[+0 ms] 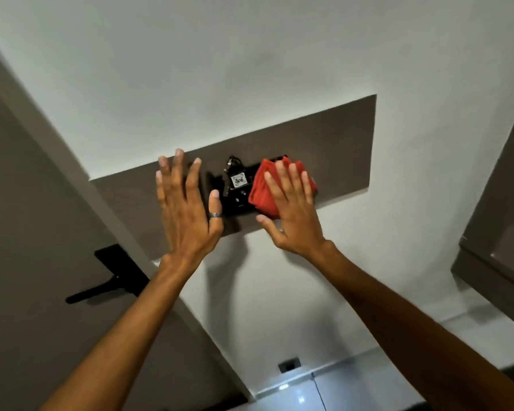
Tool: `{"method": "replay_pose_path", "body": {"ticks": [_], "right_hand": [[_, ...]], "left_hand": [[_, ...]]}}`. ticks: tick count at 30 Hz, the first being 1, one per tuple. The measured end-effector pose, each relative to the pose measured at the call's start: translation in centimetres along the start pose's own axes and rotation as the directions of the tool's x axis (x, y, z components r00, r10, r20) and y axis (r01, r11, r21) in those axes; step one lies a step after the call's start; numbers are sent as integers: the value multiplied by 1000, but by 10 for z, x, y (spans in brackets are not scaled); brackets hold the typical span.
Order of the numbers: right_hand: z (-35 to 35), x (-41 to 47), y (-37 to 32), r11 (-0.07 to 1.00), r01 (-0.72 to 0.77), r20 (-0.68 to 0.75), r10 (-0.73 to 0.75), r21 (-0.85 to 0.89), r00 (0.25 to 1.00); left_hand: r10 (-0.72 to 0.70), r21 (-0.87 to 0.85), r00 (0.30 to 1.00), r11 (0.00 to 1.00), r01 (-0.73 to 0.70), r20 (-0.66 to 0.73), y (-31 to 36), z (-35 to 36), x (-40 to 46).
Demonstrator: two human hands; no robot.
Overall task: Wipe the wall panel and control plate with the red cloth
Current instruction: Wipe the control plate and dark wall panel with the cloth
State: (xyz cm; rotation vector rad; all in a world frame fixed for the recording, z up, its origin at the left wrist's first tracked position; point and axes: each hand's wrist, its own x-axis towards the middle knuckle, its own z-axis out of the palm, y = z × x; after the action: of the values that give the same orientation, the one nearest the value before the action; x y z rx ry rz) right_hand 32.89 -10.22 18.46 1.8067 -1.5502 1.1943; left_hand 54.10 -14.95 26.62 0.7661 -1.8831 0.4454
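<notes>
We press the red cloth (260, 189) flat under our right hand (291, 209) on the control plate (235, 200), panel (339, 149) centre; left hand (187, 209) spread empty at nine o'clock. A sweep could snag the key tag (239, 180).

I see a plain red cloth (260, 189) at about 3 o'clock from the black control plate (235, 200). The plate carries a small white tag (239, 180) with dark writing. The wall panel (324, 149) is flat grey-brown — no pattern — on a white wall (250, 54). At 8 o'clock, a black door handle (101, 289). One thumb wears a silver ring (215, 215).
</notes>
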Motion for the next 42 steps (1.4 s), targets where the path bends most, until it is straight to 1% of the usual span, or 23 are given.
{"method": "replay_pose_path", "body": {"ticks": [3, 5, 8, 9, 10, 11, 12, 13, 14, 15, 16, 17, 21, 22, 23, 25, 26, 27, 29, 31, 35, 39, 42], "right_hand": [[7, 6, 19, 990, 123, -71, -129, -75, 989], [11, 19, 32, 940, 259, -141, -294, -224, 945], [9, 50, 55, 780, 474, -193, -581, -408, 791], [6, 60, 63, 729, 529, -183, -646, -434, 741], [6, 67, 68, 706, 550, -189, -675, -446, 714], [8, 67, 68, 737, 515, -234, -647, -439, 726], [14, 61, 59, 812, 422, -309, -554, -403, 773], [25, 50, 47, 897, 289, -381, -409, -334, 829], [38, 39, 32, 953, 161, -440, -264, -258, 858], [50, 30, 19, 979, 61, -478, -149, -194, 866], [57, 23, 9, 989, 2, -493, -76, -148, 867], [58, 19, 4, 992, -13, -494, -50, -123, 868], [38, 39, 21, 965, 146, -464, -233, -216, 855], [36, 49, 19, 968, 135, -473, -222, -211, 852], [38, 57, 13, 982, 72, -501, -151, -173, 852], [46, 63, -5, 994, -95, -559, 53, -46, 828], [51, 57, -13, 990, -139, -561, 112, -5, 820], [55, 47, -17, 990, -140, -551, 114, -4, 827], [52, 28, -12, 996, -58, -515, 14, -69, 857], [42, 31, -2, 994, -13, -509, -46, -111, 860], [37, 68, -4, 995, -53, -541, -1, -84, 841], [45, 28, -3, 994, -21, -480, -32, -104, 877], [42, 12, -3, 993, -35, -431, -17, -112, 902]], "left_hand": [[-21, 35, 1000, 999, 21, -18, -26, 2, 0], [-6, 92, 1000, 996, 7, -14, -40, 4, 2], [122, 236, 993, 965, -118, -1, -56, 10, 3], [158, 288, 987, 946, -149, -8, -60, 13, 3], [178, 333, 984, 929, -162, -20, -63, 17, 2], [185, 368, 982, 916, -158, -38, -64, 21, 1], [179, 387, 982, 911, -141, -64, -63, 25, 0], [164, 391, 982, 913, -117, -91, -61, 29, -1], [154, 390, 982, 915, -100, -112, -58, 32, -1], [149, 386, 981, 918, -91, -123, -56, 34, -1], [144, 381, 981, 920, -85, -127, -56, 36, -2], [140, 382, 982, 921, -81, -130, -55, 36, -2], [141, 390, 979, 918, -74, -145, -57, 37, -3], [142, 402, 978, 913, -69, -155, -57, 38, -3], [135, 407, 977, 912, -57, -164, -56, 40, -3], [113, 394, 978, 918, -35, -177, -54, 43, -2], [111, 395, 977, 918, -32, -180, -54, 43, -3], [114, 401, 978, 916, -34, -177, -55, 44, -4], [119, 412, 977, 911, -37, -175, -54, 44, -4], [114, 414, 977, 910, -30, -182, -53, 44, -4], [136, 433, 974, 900, -45, -181, -53, 45, -2], [135, 441, 970, 897, -33, -201, -53, 47, -4], [132, 449, 970, 893, -27, -205, -51, 46, -2]]}}
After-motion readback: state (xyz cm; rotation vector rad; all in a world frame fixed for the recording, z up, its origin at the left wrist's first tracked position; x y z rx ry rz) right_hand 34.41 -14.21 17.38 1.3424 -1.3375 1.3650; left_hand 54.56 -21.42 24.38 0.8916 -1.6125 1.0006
